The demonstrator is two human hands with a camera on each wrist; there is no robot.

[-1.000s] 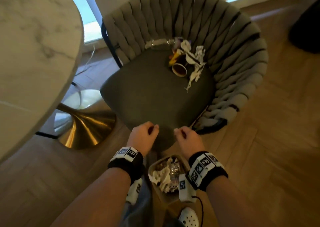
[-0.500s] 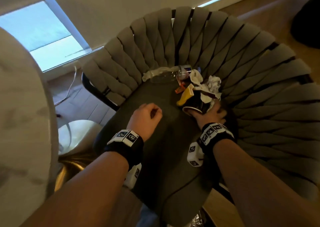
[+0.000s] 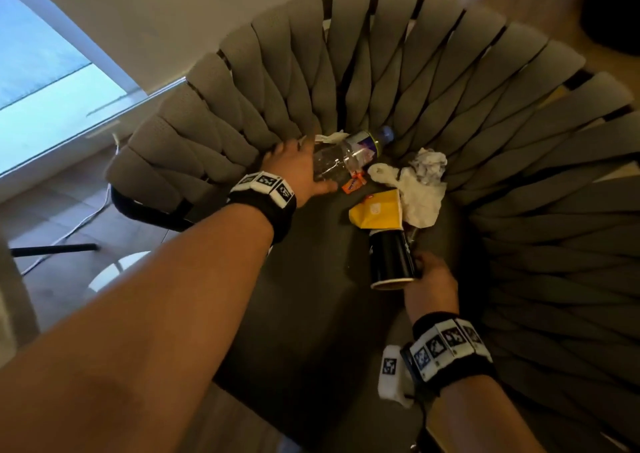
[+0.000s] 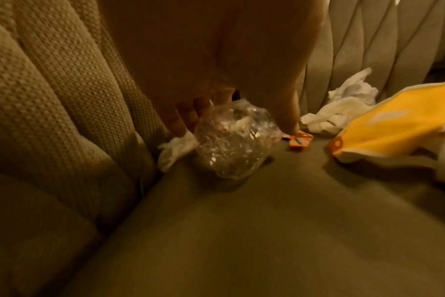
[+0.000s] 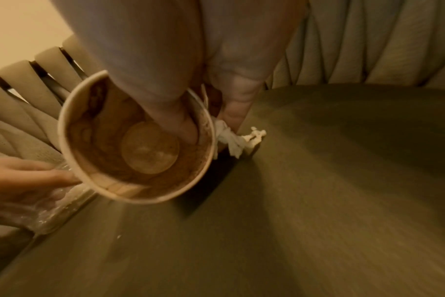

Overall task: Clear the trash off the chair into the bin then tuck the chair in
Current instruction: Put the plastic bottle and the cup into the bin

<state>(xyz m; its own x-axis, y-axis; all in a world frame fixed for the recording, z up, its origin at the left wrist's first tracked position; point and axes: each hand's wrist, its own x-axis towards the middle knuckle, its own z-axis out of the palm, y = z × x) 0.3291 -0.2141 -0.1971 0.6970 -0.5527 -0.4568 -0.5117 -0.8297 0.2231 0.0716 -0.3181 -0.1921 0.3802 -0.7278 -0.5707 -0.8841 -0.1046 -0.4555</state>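
Note:
Trash lies at the back of the grey chair seat (image 3: 311, 314). My left hand (image 3: 311, 167) reaches to the woven backrest and grips a crumpled clear plastic bottle (image 3: 343, 158); in the left wrist view thumb and fingers close round the bottle's base (image 4: 229, 148). My right hand (image 3: 420, 262) holds a black paper cup (image 3: 391, 262) on its side, thumb inside the stained cup (image 5: 137, 140), fingers outside. A yellow wrapper (image 3: 377, 213), crumpled white tissue (image 3: 422, 189) and a small orange wrapper (image 3: 353, 184) lie between the hands. The bin is out of view.
The chair's woven backrest (image 3: 415, 72) curves round the seat on the far and right sides. A window (image 3: 41, 89) and a white cable (image 3: 83, 217) on the floor are at the left. A table edge (image 3: 14, 297) shows at the lower left.
Both hands moved from the seat's front edge to the trash at the back. The right hand took hold of the cup and drew it nearer; the left hand reached the bottle and closed on it.

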